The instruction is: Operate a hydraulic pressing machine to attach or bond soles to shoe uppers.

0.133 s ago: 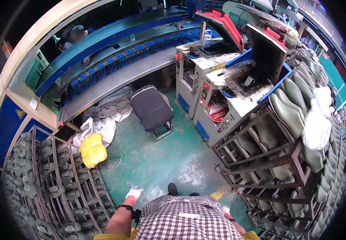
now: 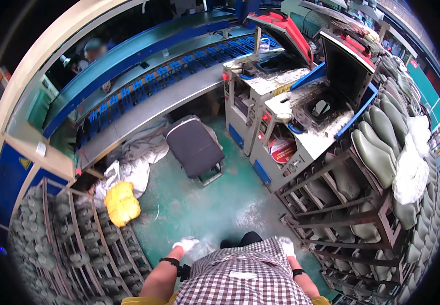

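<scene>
I stand on a green floor and look down over my checked shirt (image 2: 245, 277). My left hand (image 2: 186, 244), in a white glove with a dark wristband, hangs by my left side with its fingers loosely apart and nothing in it. My right hand (image 2: 286, 246), also in a white glove, is half hidden behind the shirt, close to a dark metal rack (image 2: 342, 213) of grey-green shoe moulds. Its fingers cannot be made out. Neither hand touches anything that I can see.
A dark office chair (image 2: 195, 147) stands ahead on the floor. Two open press machines (image 2: 301, 117) with red and black lids stand at the right. A long grey and blue conveyor line (image 2: 143, 101) runs behind, a yellow bag (image 2: 121, 203) lies at the left, and another mould rack (image 2: 62, 244) fills the lower left.
My left hand has drifted slightly inward toward my body. Nothing else has visibly changed.
</scene>
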Motion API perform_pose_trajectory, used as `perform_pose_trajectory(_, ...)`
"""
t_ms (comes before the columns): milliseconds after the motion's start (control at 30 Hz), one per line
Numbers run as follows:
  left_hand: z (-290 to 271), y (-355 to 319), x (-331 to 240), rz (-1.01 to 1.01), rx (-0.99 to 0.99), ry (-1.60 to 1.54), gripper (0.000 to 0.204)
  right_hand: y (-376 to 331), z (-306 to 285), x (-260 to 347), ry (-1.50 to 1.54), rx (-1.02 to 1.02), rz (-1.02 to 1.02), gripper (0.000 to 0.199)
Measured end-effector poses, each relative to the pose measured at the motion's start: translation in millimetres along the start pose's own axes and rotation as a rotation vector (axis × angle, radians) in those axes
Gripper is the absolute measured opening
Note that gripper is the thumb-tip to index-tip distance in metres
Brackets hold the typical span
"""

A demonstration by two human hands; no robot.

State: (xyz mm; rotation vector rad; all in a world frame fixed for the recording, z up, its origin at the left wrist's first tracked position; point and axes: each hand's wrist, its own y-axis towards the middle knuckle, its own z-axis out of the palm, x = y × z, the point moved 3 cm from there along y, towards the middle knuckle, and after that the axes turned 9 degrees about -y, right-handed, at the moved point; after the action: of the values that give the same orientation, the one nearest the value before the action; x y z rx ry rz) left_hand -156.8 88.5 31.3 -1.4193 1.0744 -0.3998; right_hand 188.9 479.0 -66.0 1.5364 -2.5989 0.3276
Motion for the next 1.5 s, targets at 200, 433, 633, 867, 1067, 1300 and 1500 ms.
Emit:
perform_pose_trajectory(200,56,7,-113,0.062,0.364,0.441,0.062,195,-184,55,0.861,0.034,0.206,0.034)
perform_pose_trajectory(433,-54,102,-171,0.133,-0.125,-0.081,0.046,406,-341,92,0.726,-0.009,-0.163,0.038)
perform_pose_trajectory(633,-92,154,-258,0.092,-0.285,0.01,0.053,507,-411,90,0.641,-0.272,-0.147,0.034)
perform_pose_trajectory(867,-123,204,-434,0.194,-0.136,0.42,0.062,569,-410,47,0.529,-0.306,0.128,0.037)
perform_pose_trajectory(1067,-171,310,-573,0.148,-0.056,0.697,0.068,602,-391,16,0.567,-0.294,0.428,0.039)
perform_pose_trajectory(1300,-245,433,-632,0.091,-0.248,0.586,0.09,622,-356,20,1.03,-0.279,1.027,0.027)
perform_pose_trajectory(1500,-274,485,-655,-0.041,-0.223,0.551,0.107,628,-342,14,0.763,-0.215,0.932,0.018)
